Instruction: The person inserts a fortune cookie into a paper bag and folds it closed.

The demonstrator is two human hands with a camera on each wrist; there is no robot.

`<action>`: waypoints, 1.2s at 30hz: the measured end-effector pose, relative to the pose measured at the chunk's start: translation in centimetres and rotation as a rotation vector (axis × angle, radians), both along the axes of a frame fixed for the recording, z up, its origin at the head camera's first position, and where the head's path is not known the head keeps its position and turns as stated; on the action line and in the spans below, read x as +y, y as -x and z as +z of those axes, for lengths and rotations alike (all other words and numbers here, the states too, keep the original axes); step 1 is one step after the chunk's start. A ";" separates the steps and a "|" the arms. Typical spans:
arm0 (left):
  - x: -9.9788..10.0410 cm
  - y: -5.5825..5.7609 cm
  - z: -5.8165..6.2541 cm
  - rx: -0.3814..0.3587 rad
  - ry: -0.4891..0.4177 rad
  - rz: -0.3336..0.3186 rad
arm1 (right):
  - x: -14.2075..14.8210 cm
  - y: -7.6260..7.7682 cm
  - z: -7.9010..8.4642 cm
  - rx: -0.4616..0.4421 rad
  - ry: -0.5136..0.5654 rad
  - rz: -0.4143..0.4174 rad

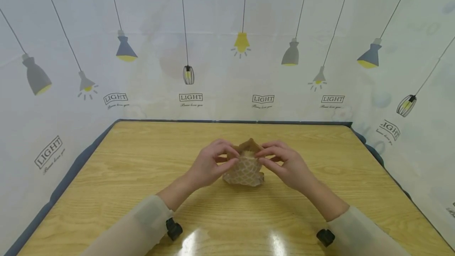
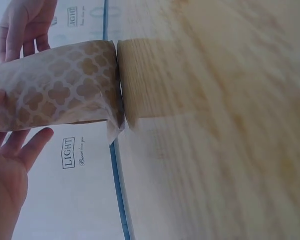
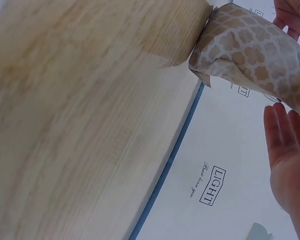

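Holding the bag (image 1: 243, 174) by both sides of its mouth, the left hand (image 1: 207, 165) and right hand (image 1: 293, 167) meet just below the centre of the head view. Each pinches the paper rim between thumb and fingers, probably so the opening stays spread and faces up. The bag's base rests on the table (image 1: 142, 192), which seems to take the weight, so a light grip should do.

In the left wrist view, tilted by the camera, the bag stands at upper left, base on the table; the left hand is at lower left, some fingers clear of the paper.

In the right wrist view, the bag is at upper right and the right hand at the right edge, fingers extended; its thumb does not show clearly, so I cannot tell how firmly it pinches.
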State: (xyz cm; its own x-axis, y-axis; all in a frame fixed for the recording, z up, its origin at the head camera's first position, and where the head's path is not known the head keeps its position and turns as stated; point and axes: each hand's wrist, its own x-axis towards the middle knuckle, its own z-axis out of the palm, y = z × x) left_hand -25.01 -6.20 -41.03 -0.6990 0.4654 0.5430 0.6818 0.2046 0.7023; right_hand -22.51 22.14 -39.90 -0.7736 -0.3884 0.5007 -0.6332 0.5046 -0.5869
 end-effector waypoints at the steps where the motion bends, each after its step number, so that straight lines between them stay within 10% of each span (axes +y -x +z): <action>1: 0.0 0.0 0.0 -0.008 -0.007 0.000 | 0.0 0.0 0.0 -0.015 0.011 0.002; 10: 0.5 0.0 -0.1 -0.255 -0.181 -0.051 | -0.8 0.1 0.2 -0.430 0.250 0.024; 18: 0.8 0.3 -0.1 -0.380 -0.167 -0.085 | -1.2 0.4 0.2 -0.446 0.177 -0.011; 36: 1.7 0.1 -0.5 -0.384 -0.199 -0.069 | -1.8 0.2 0.2 -0.439 0.244 -0.055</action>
State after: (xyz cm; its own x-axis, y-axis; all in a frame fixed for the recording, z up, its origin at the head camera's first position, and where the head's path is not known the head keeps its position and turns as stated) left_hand -25.16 -4.55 -41.55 -0.8387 0.4308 0.3332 0.3706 0.0032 0.9288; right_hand -22.74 20.30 -39.74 -0.9477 -0.2531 0.1945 -0.2763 0.3452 -0.8969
